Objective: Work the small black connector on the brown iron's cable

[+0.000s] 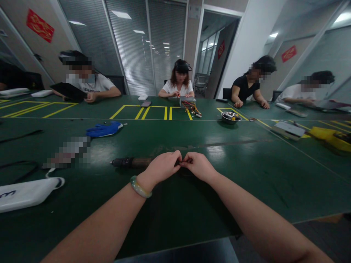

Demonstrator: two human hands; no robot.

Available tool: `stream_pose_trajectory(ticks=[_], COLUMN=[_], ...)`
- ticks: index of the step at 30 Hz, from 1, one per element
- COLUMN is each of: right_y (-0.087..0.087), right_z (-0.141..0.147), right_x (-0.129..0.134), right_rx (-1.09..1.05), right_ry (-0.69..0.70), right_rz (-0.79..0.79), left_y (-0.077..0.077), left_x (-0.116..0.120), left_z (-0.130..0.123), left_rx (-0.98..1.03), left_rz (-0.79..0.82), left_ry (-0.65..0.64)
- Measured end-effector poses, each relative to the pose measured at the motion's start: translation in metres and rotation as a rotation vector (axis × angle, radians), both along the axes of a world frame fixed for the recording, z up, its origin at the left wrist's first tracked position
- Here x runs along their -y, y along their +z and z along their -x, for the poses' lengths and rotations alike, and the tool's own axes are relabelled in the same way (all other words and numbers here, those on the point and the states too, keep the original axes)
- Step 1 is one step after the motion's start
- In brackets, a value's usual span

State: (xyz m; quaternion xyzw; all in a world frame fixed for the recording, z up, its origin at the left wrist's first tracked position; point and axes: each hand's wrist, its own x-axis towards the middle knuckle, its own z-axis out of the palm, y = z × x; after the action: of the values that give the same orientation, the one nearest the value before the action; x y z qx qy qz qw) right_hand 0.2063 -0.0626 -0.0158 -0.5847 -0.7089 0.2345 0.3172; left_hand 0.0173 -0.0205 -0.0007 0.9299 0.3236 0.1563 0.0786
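Nearest me, the two forearms (101,223) reach over the worktop (276,179) to where the left hand (164,166) and right hand (201,167) meet, each grip pinched closed on what looks like a small dark piece (178,163). I judge the fingertip work under way, but I can't tell what is finished or left, since the left hand blocks my view of part of the tool (130,163) lying beside it. A glove (104,129), white case (30,193) and bowl (230,121) sit well apart, with co-workers (178,87) opposite.
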Motion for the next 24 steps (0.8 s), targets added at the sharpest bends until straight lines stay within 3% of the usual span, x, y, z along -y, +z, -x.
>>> stream_pose_trajectory(ticks=[11, 24], right_y=[-0.001, 0.004], right_z=[-0.001, 0.0], right_x=[0.0, 0.001], right_rx=[-0.061, 0.08], right_ry=[0.006, 0.011], right_rz=[0.083, 0.067], left_y=[0.004, 0.012], left_x=[0.003, 0.01], left_z=[0.001, 0.001], left_rx=[-0.022, -0.017], left_rz=[-0.012, -0.113], left_ry=[-0.011, -0.007])
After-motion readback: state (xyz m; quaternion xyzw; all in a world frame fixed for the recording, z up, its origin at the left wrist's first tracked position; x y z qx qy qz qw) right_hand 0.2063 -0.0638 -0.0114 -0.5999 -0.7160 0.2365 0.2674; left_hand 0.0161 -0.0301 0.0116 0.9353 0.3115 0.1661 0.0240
